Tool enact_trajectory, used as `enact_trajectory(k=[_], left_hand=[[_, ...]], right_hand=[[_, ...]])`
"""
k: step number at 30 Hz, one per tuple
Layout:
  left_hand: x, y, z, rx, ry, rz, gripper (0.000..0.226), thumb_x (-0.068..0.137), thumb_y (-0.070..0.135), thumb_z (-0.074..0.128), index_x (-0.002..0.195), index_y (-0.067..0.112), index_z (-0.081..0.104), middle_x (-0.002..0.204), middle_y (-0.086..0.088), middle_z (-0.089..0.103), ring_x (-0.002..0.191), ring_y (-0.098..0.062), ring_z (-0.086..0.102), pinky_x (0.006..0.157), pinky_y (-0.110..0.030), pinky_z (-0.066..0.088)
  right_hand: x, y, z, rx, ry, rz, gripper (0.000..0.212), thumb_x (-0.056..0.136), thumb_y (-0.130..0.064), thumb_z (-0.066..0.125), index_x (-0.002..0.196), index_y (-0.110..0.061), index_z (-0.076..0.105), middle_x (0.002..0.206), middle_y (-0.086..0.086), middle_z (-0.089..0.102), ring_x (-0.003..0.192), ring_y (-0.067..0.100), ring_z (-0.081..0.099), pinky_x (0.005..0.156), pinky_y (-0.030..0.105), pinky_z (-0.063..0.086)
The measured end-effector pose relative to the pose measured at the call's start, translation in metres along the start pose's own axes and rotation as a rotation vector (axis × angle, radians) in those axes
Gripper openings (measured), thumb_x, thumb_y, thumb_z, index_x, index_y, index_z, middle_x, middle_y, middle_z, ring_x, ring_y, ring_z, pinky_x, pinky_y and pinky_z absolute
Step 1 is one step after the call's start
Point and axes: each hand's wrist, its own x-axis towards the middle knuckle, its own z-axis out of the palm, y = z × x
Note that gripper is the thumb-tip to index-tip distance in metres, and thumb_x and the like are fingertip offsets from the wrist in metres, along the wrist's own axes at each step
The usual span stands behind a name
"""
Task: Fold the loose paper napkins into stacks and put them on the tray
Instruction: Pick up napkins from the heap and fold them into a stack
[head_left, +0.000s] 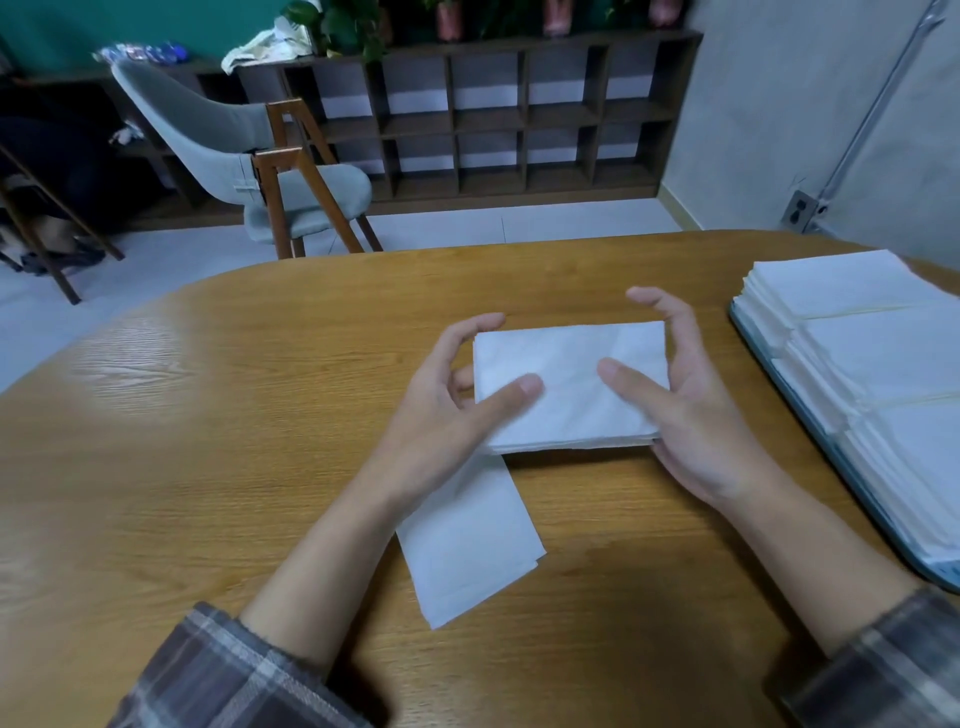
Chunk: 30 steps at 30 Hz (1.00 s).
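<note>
Fingers (480, 323) of left hand (441, 410) and right hand (693, 421) clasp the napkin stack (566, 358).

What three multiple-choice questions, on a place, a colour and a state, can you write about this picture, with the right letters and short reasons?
1. Where on the table is the tray? A) right side B) left side C) middle
2. What colour is the chair? A) red B) pale grey C) black
3. How is the napkin stack? A) lying on the tray B) crumpled C) held in both hands
Answers: 1 A, its rim shows at the right; 2 B, seat and back are grey; 3 C, the left hand and right hand grip it, thumbs on top.
</note>
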Motion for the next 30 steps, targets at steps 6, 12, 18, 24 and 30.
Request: enact_trajectory(k=[6,12,18,24,30], left_hand=[[0.005,-0.010,-0.009,0.213,0.075,0.139,0.064,0.096,0.021,0.077,0.148,0.038,0.044,0.114,0.002,0.078,0.098,-0.015,0.075,0.079,-0.034,0.059],[0.005,-0.011,-0.019,0.451,0.013,0.197,0.080,0.095,0.024,0.078,0.157,0.041,0.029,0.103,0.018,0.069,0.090,-0.006,0.067,0.078,-0.025,0.055],[-0.004,-0.020,-0.042,0.701,-0.196,0.170,0.084,0.088,0.015,0.081,0.150,0.047,0.034,0.128,0.013,0.064,0.127,-0.003,0.058,0.113,-0.032,0.046],[-0.001,-0.021,-0.050,0.828,-0.209,0.201,0.045,0.088,0.030,0.085,0.128,0.039,0.068,0.104,0.016,0.070,0.106,-0.003,0.065,0.090,-0.021,0.048],[-0.001,-0.025,-0.045,0.842,-0.228,0.191,0.005,0.093,0.033,0.080,0.096,0.029,0.078,0.094,0.011,0.070,0.092,-0.006,0.063,0.079,-0.024,0.048]], right_hand=[[-0.003,0.001,-0.002,-0.156,-0.128,0.003,0.053,0.090,-0.025,0.081,0.137,-0.035,0.059,0.131,0.001,0.068,0.122,0.023,0.066,0.097,0.036,0.055],[-0.002,0.011,-0.004,-0.476,-0.021,-0.052,0.026,0.096,-0.005,0.073,0.114,-0.022,0.080,0.118,-0.021,0.076,0.123,-0.005,0.062,0.102,0.006,0.039],[0.001,0.019,-0.009,-0.537,0.079,-0.067,0.028,0.096,-0.002,0.071,0.111,-0.023,0.080,0.116,-0.024,0.076,0.121,-0.009,0.061,0.105,0.005,0.037],[0.000,0.019,-0.009,-0.531,0.202,-0.097,0.028,0.095,0.001,0.070,0.110,-0.019,0.081,0.114,-0.025,0.075,0.115,-0.016,0.061,0.094,-0.002,0.035],[-0.003,0.019,0.000,-0.528,0.222,-0.110,0.027,0.096,0.001,0.069,0.113,-0.017,0.080,0.118,-0.023,0.074,0.114,-0.019,0.059,0.092,-0.004,0.035]])
